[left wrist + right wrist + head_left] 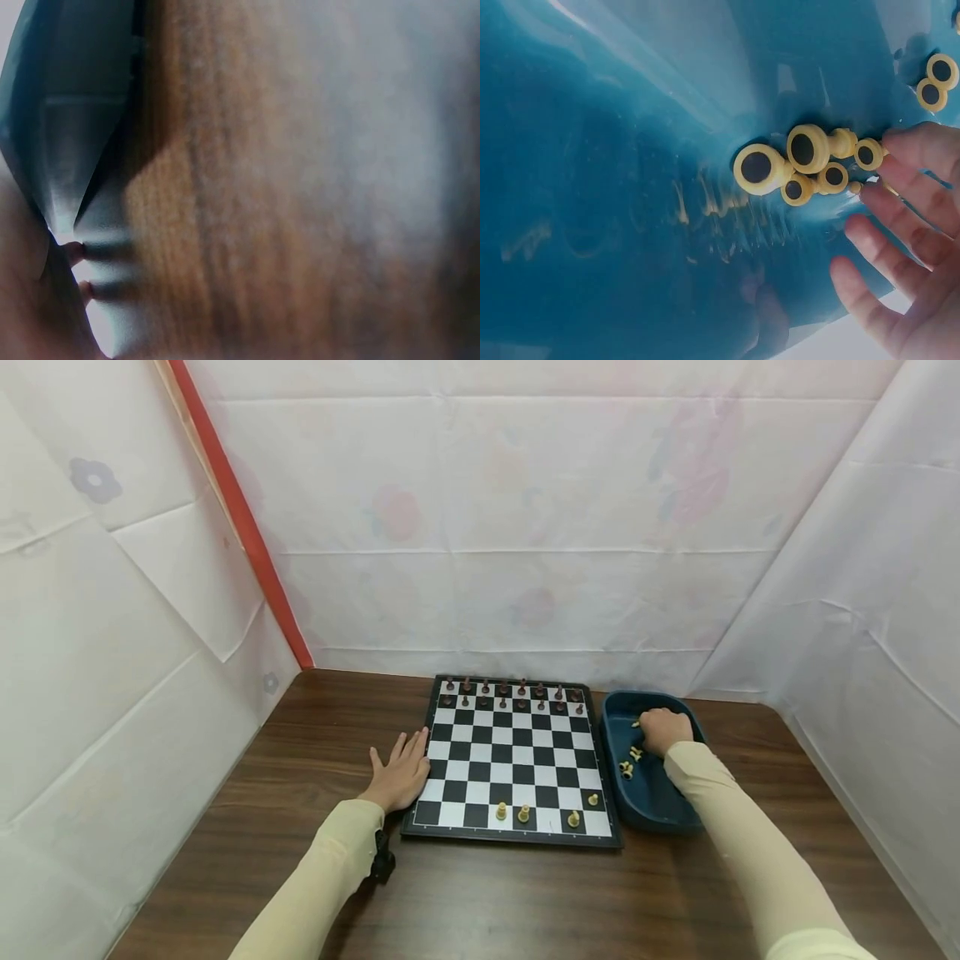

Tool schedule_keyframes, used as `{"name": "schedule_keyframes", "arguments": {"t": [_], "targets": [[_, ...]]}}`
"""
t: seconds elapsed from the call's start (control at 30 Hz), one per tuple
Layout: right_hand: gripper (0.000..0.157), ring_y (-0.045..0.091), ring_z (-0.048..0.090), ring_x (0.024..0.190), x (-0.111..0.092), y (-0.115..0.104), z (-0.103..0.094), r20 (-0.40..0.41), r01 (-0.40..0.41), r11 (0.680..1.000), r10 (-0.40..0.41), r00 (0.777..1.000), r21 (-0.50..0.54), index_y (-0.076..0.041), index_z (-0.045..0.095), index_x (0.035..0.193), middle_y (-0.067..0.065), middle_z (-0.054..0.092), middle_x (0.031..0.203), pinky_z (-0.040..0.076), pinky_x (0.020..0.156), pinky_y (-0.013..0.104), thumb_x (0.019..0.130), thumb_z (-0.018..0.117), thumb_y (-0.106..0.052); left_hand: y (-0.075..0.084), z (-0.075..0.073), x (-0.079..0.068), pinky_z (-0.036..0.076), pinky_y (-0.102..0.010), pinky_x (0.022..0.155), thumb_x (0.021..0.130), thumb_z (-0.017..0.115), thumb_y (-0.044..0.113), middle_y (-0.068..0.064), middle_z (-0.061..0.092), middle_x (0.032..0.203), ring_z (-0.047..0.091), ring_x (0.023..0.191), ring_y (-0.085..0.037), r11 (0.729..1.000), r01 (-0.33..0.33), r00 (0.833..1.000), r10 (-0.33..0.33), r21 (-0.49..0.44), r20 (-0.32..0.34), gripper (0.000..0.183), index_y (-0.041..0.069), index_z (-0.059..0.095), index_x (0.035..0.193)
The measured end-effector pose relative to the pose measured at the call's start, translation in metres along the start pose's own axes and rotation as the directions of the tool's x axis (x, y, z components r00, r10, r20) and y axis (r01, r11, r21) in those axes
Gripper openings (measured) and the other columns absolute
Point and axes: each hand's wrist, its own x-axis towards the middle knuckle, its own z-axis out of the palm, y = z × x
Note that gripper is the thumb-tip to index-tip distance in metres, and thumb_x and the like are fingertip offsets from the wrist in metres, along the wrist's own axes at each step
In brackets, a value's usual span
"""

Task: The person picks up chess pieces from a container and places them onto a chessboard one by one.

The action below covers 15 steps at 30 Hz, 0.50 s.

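Note:
A black-and-white chessboard (512,760) lies on the table, with dark chess pieces (522,687) standing in its two far rows. Several cream pieces (523,813) stand near its close edge. Spread out, my left hand (400,774) rests at the board's left edge, fingertips on the rim. Inside the blue tray (617,714) to the right is my right hand (666,732). Its fingers (885,251) are loosely extended in the right wrist view, tips right at a small cream piece (868,154) in a cluster showing round dark bases.
More cream pieces (626,768) lie in the tray at its left side, with another pair (937,81) apart from the cluster. The brown wooden table (480,902) meets white sheeting (480,602) at the back and sides. A black device (382,857) is on the left wrist.

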Motion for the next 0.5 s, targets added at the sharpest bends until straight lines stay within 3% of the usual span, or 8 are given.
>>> {"name": "schedule_keyframes", "arguments": {"t": [0.5], "targets": [[0.011,0.022,0.053,0.057,-0.0050,0.0087,-0.0006,-0.056,0.008,1.000,-0.007,0.998,0.008,-0.007,0.063,0.069,0.007,0.055,0.067,0.047,0.052,0.045,0.078,0.069,-0.005,-0.0018,0.0048,0.0018,-0.011,-0.070,0.101,0.103,0.024,0.028,-0.016,0.018,0.157,0.006,0.144,-0.036,1.000,-0.006,1.000,0.006,-0.006,-0.018,0.057,0.009,0.009,0.154]]}}
